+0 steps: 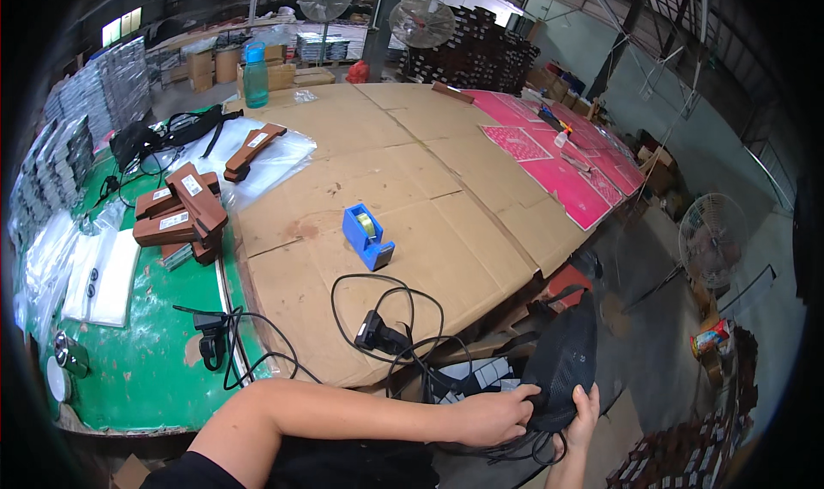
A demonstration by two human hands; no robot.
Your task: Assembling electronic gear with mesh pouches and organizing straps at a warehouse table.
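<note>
A black mesh bag (562, 360) is held off the front right of the table, between my two hands. My left hand (498, 416) reaches across with its fingers curled at the bag's lower left edge. Thumb and fingers of my right hand (581, 416) grip the bag's lower right side. Thin black cable (539, 448) loops below the bag, close to both hands. Left of the bag, a small black strapped device (378, 333) lies on the cardboard, its cable running toward me. A similar black device (210, 341) rests on the green surface.
A blue tape dispenser (369, 238) stands on the cardboard-covered table (412, 188). Brown parts (184, 210) are piled at the left, near a black harness (163, 137). A teal bottle (256, 77) stands at the far edge. A floor fan (711, 240) is at the right.
</note>
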